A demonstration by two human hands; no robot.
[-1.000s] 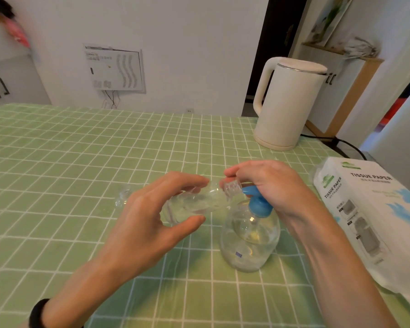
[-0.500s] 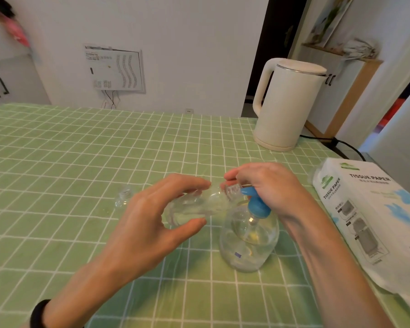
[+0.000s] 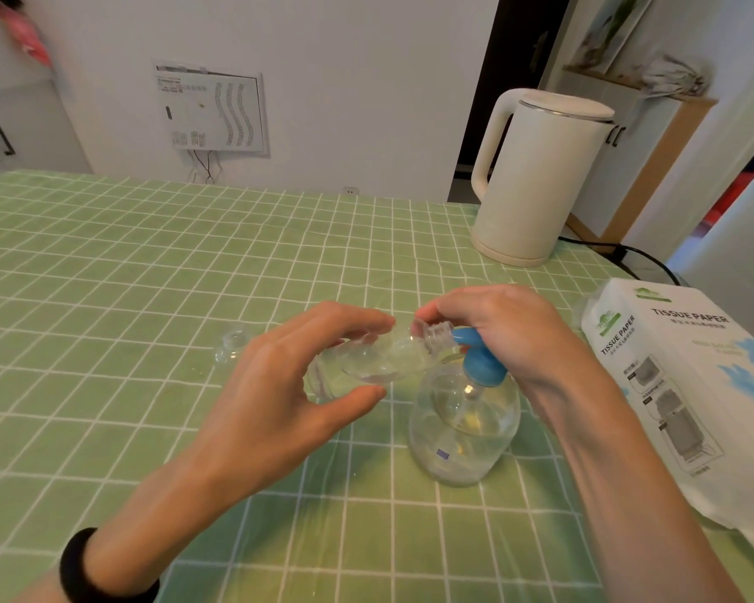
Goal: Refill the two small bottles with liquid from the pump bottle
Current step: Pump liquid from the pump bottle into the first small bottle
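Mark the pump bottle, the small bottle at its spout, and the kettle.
pump bottle (image 3: 464, 428): head view, clear round body below the blue pump head.
small bottle (image 3: 388, 361): head view, middle of its clear tilted body.
electric kettle (image 3: 540, 185): head view, white side wall.

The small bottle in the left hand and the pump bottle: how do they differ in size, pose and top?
Size: the small bottle is slimmer than the round pump bottle.
Pose: the small bottle lies nearly sideways, held by the left hand; the pump bottle stands upright on the table.
Top: the small bottle's neck is uncapped; the pump bottle has a blue pump head under the right hand.
Both are clear, with clear liquid inside.
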